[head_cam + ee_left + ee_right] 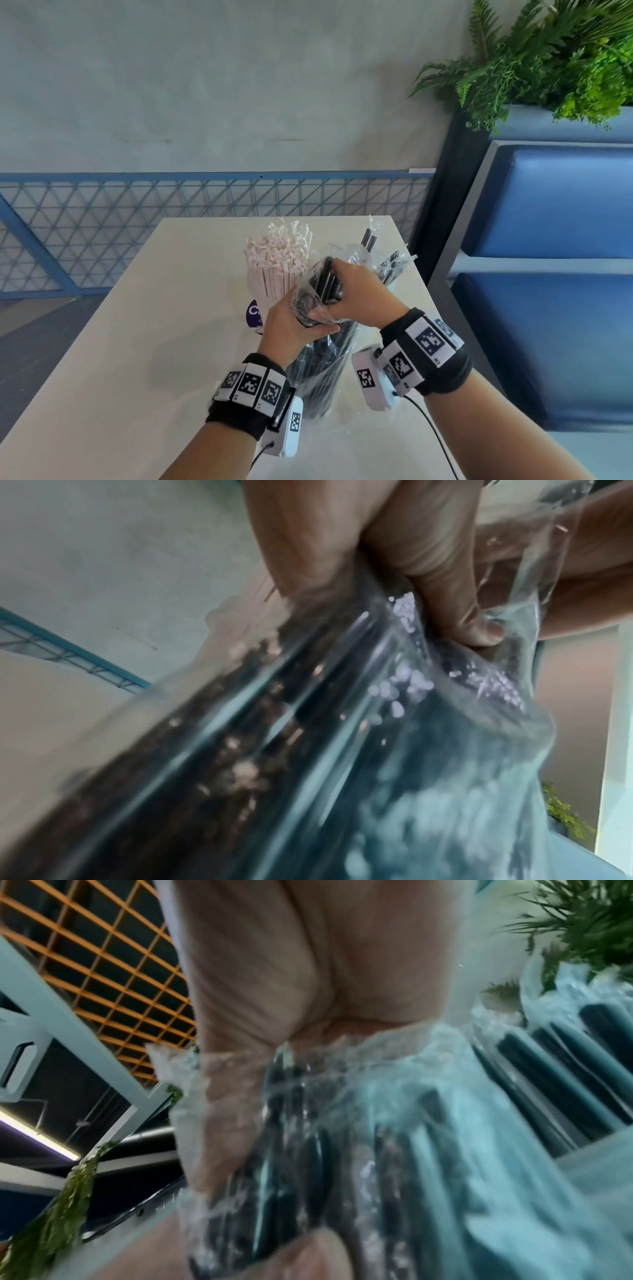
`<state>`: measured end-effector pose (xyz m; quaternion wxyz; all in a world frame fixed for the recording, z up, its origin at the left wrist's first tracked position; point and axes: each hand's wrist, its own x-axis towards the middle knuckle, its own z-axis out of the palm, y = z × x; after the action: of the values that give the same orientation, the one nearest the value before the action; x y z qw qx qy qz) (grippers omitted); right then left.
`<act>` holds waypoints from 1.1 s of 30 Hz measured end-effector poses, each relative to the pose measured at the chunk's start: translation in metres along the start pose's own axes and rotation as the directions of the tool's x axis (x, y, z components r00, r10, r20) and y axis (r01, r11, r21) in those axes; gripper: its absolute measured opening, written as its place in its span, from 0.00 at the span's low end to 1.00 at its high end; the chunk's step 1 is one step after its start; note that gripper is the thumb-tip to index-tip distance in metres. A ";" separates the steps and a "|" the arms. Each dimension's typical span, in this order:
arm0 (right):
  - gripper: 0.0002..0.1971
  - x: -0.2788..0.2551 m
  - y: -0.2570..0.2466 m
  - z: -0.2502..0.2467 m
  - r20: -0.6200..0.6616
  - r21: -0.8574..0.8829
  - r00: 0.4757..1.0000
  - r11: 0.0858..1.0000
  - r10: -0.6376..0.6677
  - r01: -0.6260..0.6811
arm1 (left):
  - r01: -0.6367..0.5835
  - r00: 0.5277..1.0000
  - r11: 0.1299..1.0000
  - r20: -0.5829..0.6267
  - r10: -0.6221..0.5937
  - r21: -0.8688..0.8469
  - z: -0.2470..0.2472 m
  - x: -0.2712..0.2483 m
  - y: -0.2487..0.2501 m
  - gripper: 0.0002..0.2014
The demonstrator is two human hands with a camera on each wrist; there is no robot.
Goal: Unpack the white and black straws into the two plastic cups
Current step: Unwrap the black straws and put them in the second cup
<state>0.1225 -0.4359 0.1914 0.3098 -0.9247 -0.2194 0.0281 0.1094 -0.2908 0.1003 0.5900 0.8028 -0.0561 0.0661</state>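
A clear bag of black straws (318,363) stands tilted over the pale table (137,342). My left hand (308,322) grips the bag near its open top; its thumb (472,623) presses the plastic (342,723). My right hand (337,291) reaches into the bag's mouth and grips a few black straws (327,279), seen blurred through plastic (325,1150). White wrapped straws (274,267) fill a cup with a purple label (255,311). More black straws (387,263) stand at the back right (565,1083); their cup is hidden behind my right hand.
The table's right edge runs close to a blue padded bench (555,205). A green plant (548,51) sits above the bench. A blue mesh railing (171,205) runs behind the table's far edge. Bare tabletop lies to the left.
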 end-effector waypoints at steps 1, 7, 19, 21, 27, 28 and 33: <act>0.25 0.000 0.000 0.002 -0.011 -0.006 1.000 1.000 0.000 0.000 | -0.001 1.000 1.000 -0.003 0.001 -0.005 0.001 0.000 0.000 0.27; 0.21 0.001 -0.001 0.008 -0.012 0.001 1.000 1.000 0.022 -0.022 | -0.005 0.999 0.999 0.039 0.007 -0.032 -0.002 -0.002 0.000 0.33; 0.18 0.012 0.007 0.002 -0.116 0.215 0.993 0.977 0.009 0.017 | 0.045 0.997 0.998 0.064 -0.041 -0.051 -0.006 0.004 0.000 0.24; 0.17 0.014 0.007 -0.006 -0.156 0.245 0.988 0.969 0.008 0.030 | 0.039 0.998 0.998 0.055 -0.036 -0.043 -0.006 0.004 0.001 0.23; 0.23 0.016 0.006 -0.022 -0.251 0.482 0.961 0.876 0.117 0.019 | 0.044 0.998 0.998 0.049 -0.042 -0.054 -0.005 0.006 -0.004 0.26; 0.26 0.016 0.005 -0.019 -0.252 0.534 0.958 0.845 0.137 0.020 | 0.042 0.998 0.998 0.044 -0.040 -0.048 -0.004 0.006 -0.003 0.25; 0.39 0.010 -0.005 0.021 -0.347 0.611 0.895 0.792 0.280 -0.011 | 0.029 0.998 0.999 0.058 -0.028 -0.016 0.000 0.004 0.000 0.22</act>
<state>0.1256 -0.4161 0.1783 0.6198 -0.7788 -0.0539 -0.0797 0.1129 -0.2905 0.1014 0.5959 0.7999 -0.0622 0.0342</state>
